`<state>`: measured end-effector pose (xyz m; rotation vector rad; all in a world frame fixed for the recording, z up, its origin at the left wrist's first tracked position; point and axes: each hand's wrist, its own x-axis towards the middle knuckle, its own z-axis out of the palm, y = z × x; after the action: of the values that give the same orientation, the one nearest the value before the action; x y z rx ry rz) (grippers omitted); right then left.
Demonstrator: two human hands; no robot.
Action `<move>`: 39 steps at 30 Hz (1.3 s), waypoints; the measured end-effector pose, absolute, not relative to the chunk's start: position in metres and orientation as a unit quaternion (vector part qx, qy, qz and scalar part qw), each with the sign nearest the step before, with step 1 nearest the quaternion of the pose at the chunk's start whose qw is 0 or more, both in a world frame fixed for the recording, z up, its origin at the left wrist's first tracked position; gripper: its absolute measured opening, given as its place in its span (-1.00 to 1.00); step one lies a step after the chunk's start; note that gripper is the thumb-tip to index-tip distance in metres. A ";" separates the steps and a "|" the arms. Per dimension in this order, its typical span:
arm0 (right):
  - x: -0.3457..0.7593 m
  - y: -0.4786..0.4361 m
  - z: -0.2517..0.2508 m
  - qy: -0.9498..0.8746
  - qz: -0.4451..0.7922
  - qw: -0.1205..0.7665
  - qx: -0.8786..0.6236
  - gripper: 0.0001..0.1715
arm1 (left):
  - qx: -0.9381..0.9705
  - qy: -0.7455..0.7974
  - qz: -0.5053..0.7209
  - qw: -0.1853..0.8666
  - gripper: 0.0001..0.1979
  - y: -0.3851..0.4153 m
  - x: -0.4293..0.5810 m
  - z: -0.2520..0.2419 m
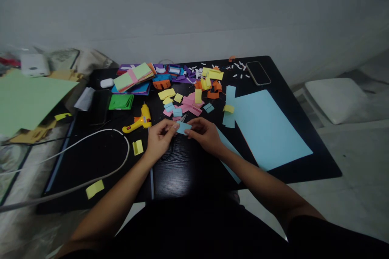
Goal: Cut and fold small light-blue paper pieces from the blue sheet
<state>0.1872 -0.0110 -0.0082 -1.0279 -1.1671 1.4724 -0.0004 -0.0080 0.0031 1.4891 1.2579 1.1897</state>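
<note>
head view looks down on a black table (188,170) where both hands meet over its middle, a little nearer the near edge than the far one. the left hand (159,137) and the right hand (205,133) each pinch one end of a small blue slip (183,128), thumbs and forefingers closed on it, the other fingers curled loosely under. the work seems to be folding or creasing this slip. to do it well, the edges likely need to be lined up before any pressure goes on, with the pinch kept at the very ends so the middle stays free to bend cleanly. the slip is pale blue, roughly rectangular, thin and matt, held just off the table and tilted slightly. whether it is already folded cannot be told. just beyond it lie folded pieces (188,103) in pink, yellow and blue. a yellow glue gun (139,120) rests to the left. a large blue sheet (267,129) covers the right side, and a phone (258,73) lies near the far right corner.
</note>
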 end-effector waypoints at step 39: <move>0.189 -0.003 -0.021 -0.460 0.637 0.467 -0.405 -0.41 | 0.513 0.499 0.449 0.534 -0.71 0.001 0.001 0.003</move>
<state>0.1886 -0.0031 -0.0212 -0.9946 -1.1274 1.5636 0.0011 0.0007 0.0028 1.2218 1.1900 1.0710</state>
